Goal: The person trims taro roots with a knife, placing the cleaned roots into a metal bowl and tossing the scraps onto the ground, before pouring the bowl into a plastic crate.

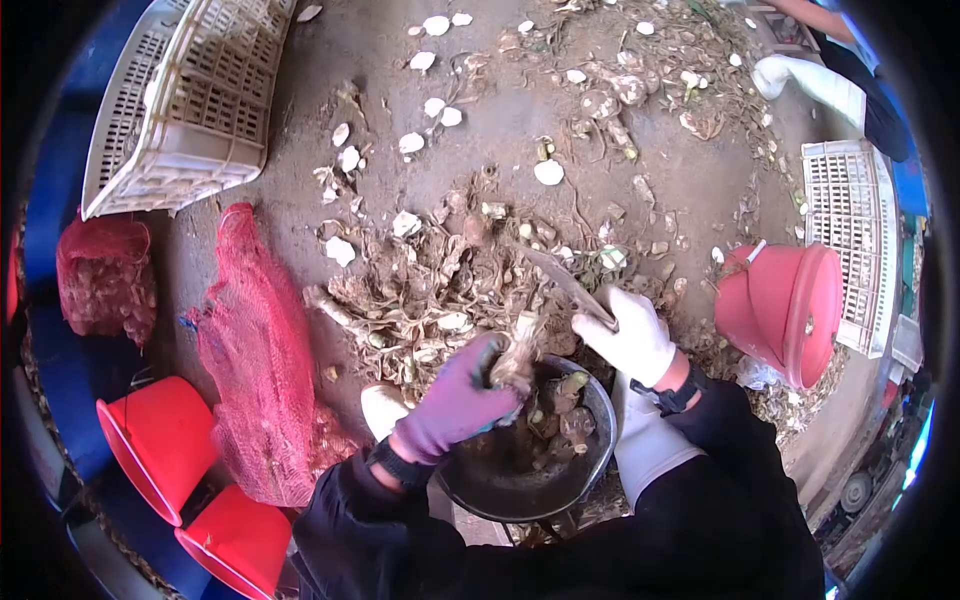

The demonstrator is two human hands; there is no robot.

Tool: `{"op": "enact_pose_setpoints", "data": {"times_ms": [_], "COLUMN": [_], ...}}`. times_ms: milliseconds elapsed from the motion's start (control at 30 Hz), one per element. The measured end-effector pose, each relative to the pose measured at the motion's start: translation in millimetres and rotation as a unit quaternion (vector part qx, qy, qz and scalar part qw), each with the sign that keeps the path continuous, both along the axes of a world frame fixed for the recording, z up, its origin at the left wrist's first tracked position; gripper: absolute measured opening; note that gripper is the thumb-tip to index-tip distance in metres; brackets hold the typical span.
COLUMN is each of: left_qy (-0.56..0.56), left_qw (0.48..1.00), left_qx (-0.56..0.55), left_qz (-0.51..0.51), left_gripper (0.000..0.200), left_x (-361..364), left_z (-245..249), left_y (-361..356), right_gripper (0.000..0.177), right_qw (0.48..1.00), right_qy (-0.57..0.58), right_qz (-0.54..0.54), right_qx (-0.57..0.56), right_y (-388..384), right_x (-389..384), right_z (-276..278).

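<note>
My left hand [455,400], in a purple and grey glove, is closed around a brown tuber with a pale stem end [518,352] above the left rim of a black bowl. In my white-gloved right hand [632,338] is a knife [565,283], its broad, dirty blade pointing up and left, apart from the tuber. Between my legs stands the black bowl [530,512], with several brown tubers [568,425] inside. Just beyond it lies a heap of tubers with dry roots and leaves [440,290].
Pale cut slices [411,143] and peelings litter the floor. On the left are white crates [215,140], red mesh sacks [255,370] and red buckets [160,440]. A red bucket [770,310] and white crate [850,240] stand right. Another person's gloved arm [815,85] shows top right.
</note>
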State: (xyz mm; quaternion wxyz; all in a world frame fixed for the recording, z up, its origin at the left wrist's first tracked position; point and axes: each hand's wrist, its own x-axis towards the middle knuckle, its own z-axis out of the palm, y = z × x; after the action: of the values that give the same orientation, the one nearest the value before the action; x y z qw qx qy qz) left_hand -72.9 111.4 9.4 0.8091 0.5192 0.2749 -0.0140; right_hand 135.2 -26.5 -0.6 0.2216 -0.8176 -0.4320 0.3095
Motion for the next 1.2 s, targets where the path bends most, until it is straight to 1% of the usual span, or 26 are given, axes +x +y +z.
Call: {"op": "enact_pose_setpoints", "data": {"times_ms": [33,67,100,167,200,233,267,300,333,367,433,467,500,567,633,667,700,767,800,867,1000,1033,1067,1100,1167,1200], "left_qy": [0.028,0.023,0.025,0.028,0.020,0.021,-0.017,-0.054,0.005,0.005,-0.065,-0.003,-0.056,-0.052,0.044,0.095,-0.002,0.003,0.001,0.029,0.068,0.040,0.013,0.015,-0.022,0.028], "left_qw": [0.969,0.971,0.970,0.966,0.985,0.985,0.995,0.998,0.993,0.993,0.970,0.988,0.985,0.995,0.993,0.995,0.996,0.993,0.993,0.998,0.995,0.995,0.968,0.969,0.987,0.992], "left_qx": [-0.243,-0.239,-0.240,-0.247,-0.168,-0.169,-0.101,-0.035,-0.118,-0.120,-0.232,-0.151,-0.153,0.078,0.113,0.016,0.082,0.116,0.115,0.047,0.078,-0.071,-0.218,-0.217,-0.146,-0.114], "left_qz": [0.026,0.015,0.023,0.064,0.020,0.022,0.014,0.004,-0.005,-0.007,0.038,0.025,0.050,-0.027,-0.013,0.002,0.026,0.012,0.008,0.010,0.003,0.063,0.122,0.122,0.056,-0.046], "left_gripper": [0.042,0.054,0.054,0.070,0.080,0.080,0.080,0.080,0.071,0.071,0.058,0.052,0.049,0.049,0.056,0.062,0.067,0.068,0.068,0.069,0.066,0.063,0.060,0.060,0.057,0.061], "left_x": [5.1,5.9,5.2,11.6,11.6,11.4,11.4,11.2,15.6,13.5,8.0,14.0,11.2,5.4,4.1,2.8,-6.6,-11.8,-13.7,-15.2,-13.9,-9.7,-7.1,-4.3,3.0,0.3], "left_z": [-1.5,-10.7,-11.8,-3.2,4.5,2.9,-0.4,-2.3,9.7,2.1,-19.9,2.6,-2.0,-13.0,-1.1,11.4,-6.3,-17.9,-18.7,-13.9,-4.6,0.3,5.8,12.0,20.7,16.2], "left_y": [-2.5,-7.0,-15.9,-26.5,-28.2,-31.0,-34.0,-36.3,-32.1,-34.0,-37.1,-22.5,-15.0,3.2,8.7,13.3,8.6,7.0,4.9,3.2,-9.0,-10.2,-11.6,-12.2,-11.0,-12.3], "right_gripper": [0.030,0.030,0.030,0.033,0.033,0.034,0.035,0.035,0.036,0.037,0.037,0.037,0.038,0.032,0.029,0.029,0.029,0.029,0.029,0.030,0.032,0.034,0.035,0.035,0.037,0.038], "right_qw": [0.997,0.989,0.985,0.986,0.985,0.993,0.996,0.996,0.995,0.992,0.995,0.996,0.998,0.987,0.972,0.967,0.962,0.961,0.962,0.963,0.962,0.962,0.962,0.962,0.950,0.961], "right_qy": [0.057,0.116,0.143,0.113,0.115,0.100,0.083,0.084,0.103,0.121,0.098,0.084,0.069,0.093,0.049,0.031,-0.010,-0.023,-0.024,-0.035,-0.052,-0.039,-0.024,-0.022,-0.048,-0.046], "right_qz": [0.018,0.036,0.041,0.042,0.045,0.025,0.004,0.003,-0.010,-0.024,-0.014,-0.002,0.008,0.087,0.193,0.211,0.227,0.235,0.231,0.231,0.236,0.229,0.223,0.222,0.214,0.221], "right_qx": [0.041,0.080,0.088,0.119,0.119,0.057,-0.005,-0.007,-0.006,-0.004,0.003,0.005,0.005,0.100,0.124,0.141,0.152,0.141,0.140,0.137,0.125,0.140,0.154,0.156,0.220,0.162], "right_y": [8.3,14.0,15.0,13.3,13.7,13.7,13.8,13.4,12.5,11.8,11.1,11.8,10.4,9.0,8.9,9.9,10.3,9.1,7.3,4.8,2.8,1.8,0.6,1.0,3.3,-0.4], "right_x": [-1.5,-5.1,-10.0,-15.7,-14.7,-12.5,-11.1,-11.6,-13.1,-13.9,-12.8,-11.1,-10.0,-8.0,-10.7,-14.7,-17.2,-16.0,-16.5,-18.1,-16.6,-15.9,-16.2,-16.0,-11.1,-11.4], "right_z": [13.8,22.1,24.1,16.2,16.2,16.9,17.0,16.3,15.4,14.2,12.9,17.8,21.4,28.5,33.6,32.5,30.1,25.1,23.7,20.9,12.0,10.5,9.0,7.6,4.7,2.4]}}
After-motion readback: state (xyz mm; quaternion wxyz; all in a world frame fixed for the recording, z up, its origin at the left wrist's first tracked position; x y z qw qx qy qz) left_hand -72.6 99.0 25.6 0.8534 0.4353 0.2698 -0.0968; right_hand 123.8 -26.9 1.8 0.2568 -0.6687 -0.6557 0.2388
